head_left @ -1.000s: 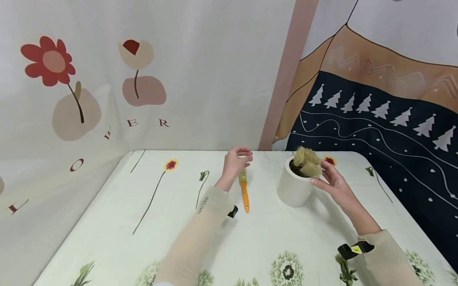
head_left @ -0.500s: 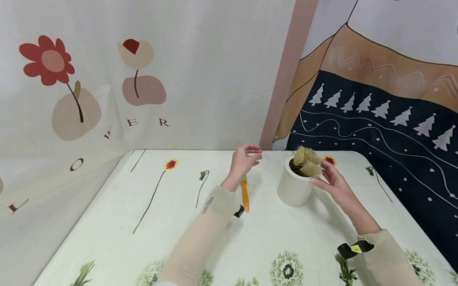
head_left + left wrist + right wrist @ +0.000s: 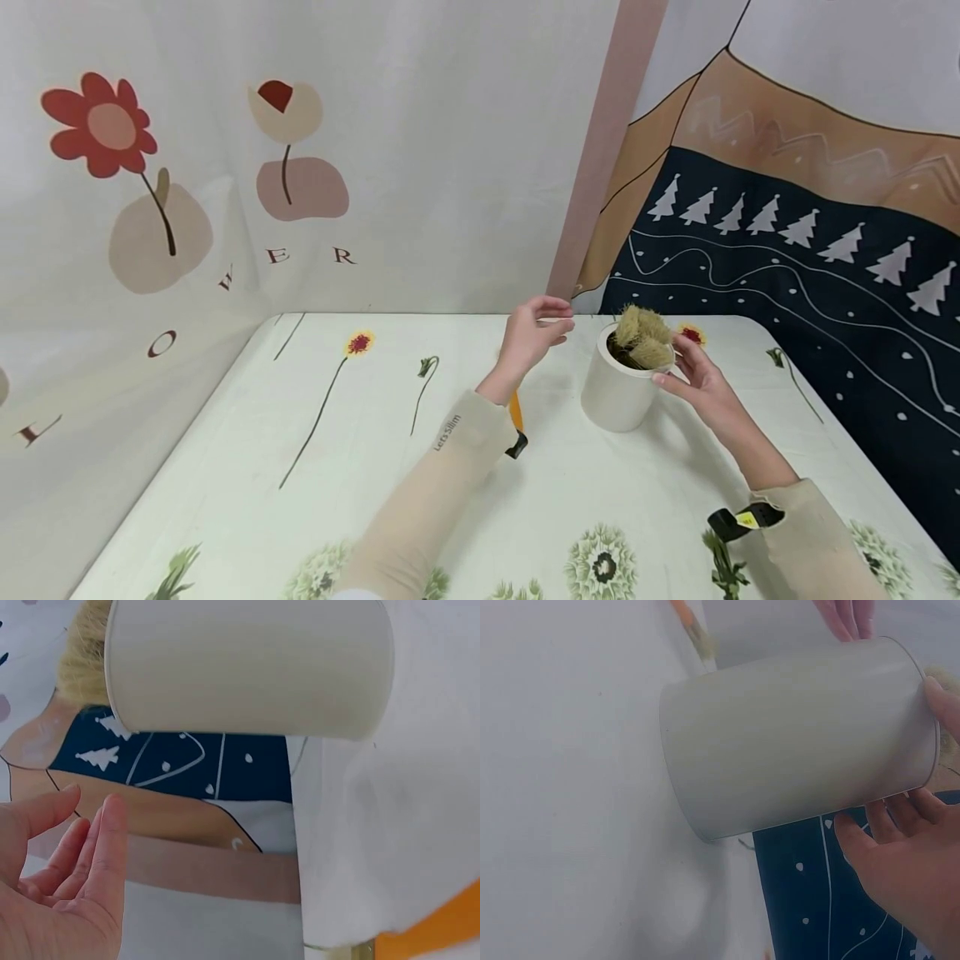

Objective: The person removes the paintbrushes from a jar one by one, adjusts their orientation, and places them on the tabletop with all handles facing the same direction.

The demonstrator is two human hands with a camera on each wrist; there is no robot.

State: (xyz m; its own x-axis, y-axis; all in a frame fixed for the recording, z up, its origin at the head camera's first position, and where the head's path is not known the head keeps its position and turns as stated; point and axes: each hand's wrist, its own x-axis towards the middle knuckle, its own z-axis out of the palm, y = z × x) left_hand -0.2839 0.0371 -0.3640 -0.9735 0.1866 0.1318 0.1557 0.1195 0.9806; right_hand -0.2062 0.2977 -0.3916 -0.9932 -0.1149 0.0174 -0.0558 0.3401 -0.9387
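Observation:
A white cylindrical pot (image 3: pixel 617 396) stands upright on the table, dark matter inside its mouth and tan fibrous clumps (image 3: pixel 642 337) on top. My right hand (image 3: pixel 697 379) grips the pot's right side near the rim; in the right wrist view its thumb and fingers (image 3: pixel 881 821) curl about the rim end. To the left of the pot, my left hand (image 3: pixel 528 337) is raised with relaxed fingers and a gap to the pot, holding nothing. Beneath the left wrist lies a paintbrush with an orange handle (image 3: pixel 516 412), mostly hidden; its bristles (image 3: pixel 703 645) show in the right wrist view.
A white cloth with printed flowers covers the table (image 3: pixel 585 492). Behind it hangs a pale curtain (image 3: pixel 450 167) with flower prints. At the right is a dark blue fabric (image 3: pixel 810 275) with white trees. Black wrist cameras sit on both cuffs.
My left hand has moved right and slightly up, nearer the pot, and now covers more of the paintbrush. The right hand and the pot have stayed put.

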